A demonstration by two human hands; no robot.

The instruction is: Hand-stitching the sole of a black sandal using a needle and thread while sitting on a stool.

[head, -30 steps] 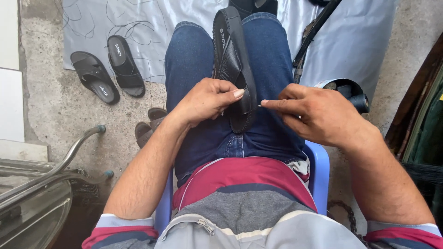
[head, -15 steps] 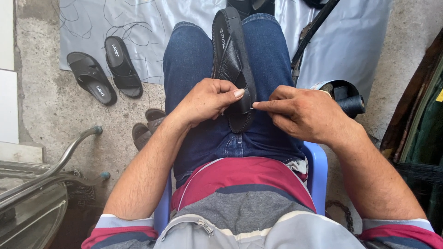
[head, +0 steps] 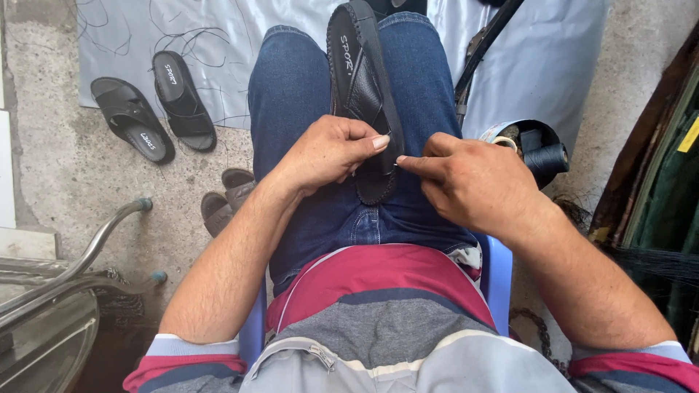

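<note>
Rough concrete floor (head: 65, 182) spreads below, partly covered by a pale grey sheet (head: 240, 44) strewn with loose threads. A person sits on a blue plastic chair (head: 497, 273) in blue jeans, with a black sandal (head: 362, 80) lying lengthwise along the lap, its heel end toward the body. The left hand (head: 331, 149) wraps over the sandal's heel end, its grip closed on the sandal with the thumb stretched across the strap. The right hand (head: 473, 185) sits just beside the sandal's right edge, forefinger and thumb pinched narrow at the rim; what they pinch is too small to tell. A pair of black sandals (head: 153, 113) lies on the sheet's edge to the left, and brown sandals (head: 227, 200) rest on the floor near the left forearm.
</note>
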